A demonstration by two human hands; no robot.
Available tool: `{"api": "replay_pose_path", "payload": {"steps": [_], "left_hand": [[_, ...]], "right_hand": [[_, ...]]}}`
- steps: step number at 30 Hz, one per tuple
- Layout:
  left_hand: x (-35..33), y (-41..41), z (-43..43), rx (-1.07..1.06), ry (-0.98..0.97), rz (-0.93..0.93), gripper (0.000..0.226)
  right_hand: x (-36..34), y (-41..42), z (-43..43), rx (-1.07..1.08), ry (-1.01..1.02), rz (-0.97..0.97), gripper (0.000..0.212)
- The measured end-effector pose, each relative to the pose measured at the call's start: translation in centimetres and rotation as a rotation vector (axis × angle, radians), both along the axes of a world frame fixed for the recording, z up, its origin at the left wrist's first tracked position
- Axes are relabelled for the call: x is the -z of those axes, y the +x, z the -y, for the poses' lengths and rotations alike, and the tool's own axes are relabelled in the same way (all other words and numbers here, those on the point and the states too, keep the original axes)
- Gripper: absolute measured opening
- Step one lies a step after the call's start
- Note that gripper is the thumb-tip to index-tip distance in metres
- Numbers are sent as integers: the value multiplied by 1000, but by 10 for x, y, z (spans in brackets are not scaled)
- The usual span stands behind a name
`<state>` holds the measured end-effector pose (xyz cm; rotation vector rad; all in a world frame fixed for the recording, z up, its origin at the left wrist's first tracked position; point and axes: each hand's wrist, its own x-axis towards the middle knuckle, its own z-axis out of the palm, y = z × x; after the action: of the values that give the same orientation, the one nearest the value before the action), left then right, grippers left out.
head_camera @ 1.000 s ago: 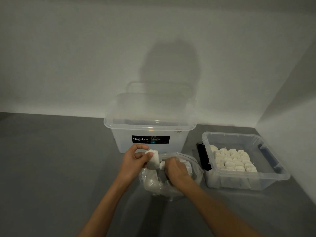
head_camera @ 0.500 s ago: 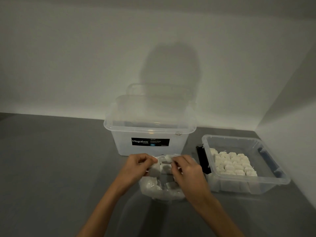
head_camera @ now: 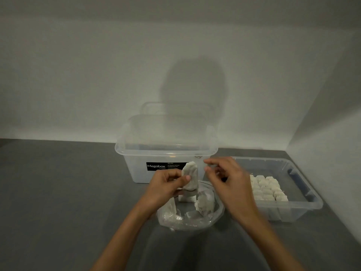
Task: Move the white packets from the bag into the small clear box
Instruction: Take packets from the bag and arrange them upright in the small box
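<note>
Head view: left hand pinches upright white packet, long axis vertical; right hand loosely open.

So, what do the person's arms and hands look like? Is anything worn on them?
Both forearms are bare as far as the view shows: no sleeves, gloves, watch or rings visible on the left hand or the right hand. The picture is dim and slightly blurred.

Dim light falls on plain pale walls meeting in a corner above a grey surface.
</note>
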<state>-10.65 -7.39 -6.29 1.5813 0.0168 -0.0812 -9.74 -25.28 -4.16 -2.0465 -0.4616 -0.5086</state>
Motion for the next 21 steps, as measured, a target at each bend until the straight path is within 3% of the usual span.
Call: {"api": "replay_pose_path", "payload": {"steps": [8,15,18,21], "left_hand": [[-26,4,34,138,58,105,21],[-37,16,86,178,125,166,14],[-40,23,111,177,121,169,18],[-41,29,133,171,126,163,21]], "right_hand": [[-49,29,38,-251,-176,-238,11],[-64,37,94,-256,-153,-257,14],[-67,39,121,-225,-185,-188,26],[-68,42,146,-238,-222,-130,23]]}}
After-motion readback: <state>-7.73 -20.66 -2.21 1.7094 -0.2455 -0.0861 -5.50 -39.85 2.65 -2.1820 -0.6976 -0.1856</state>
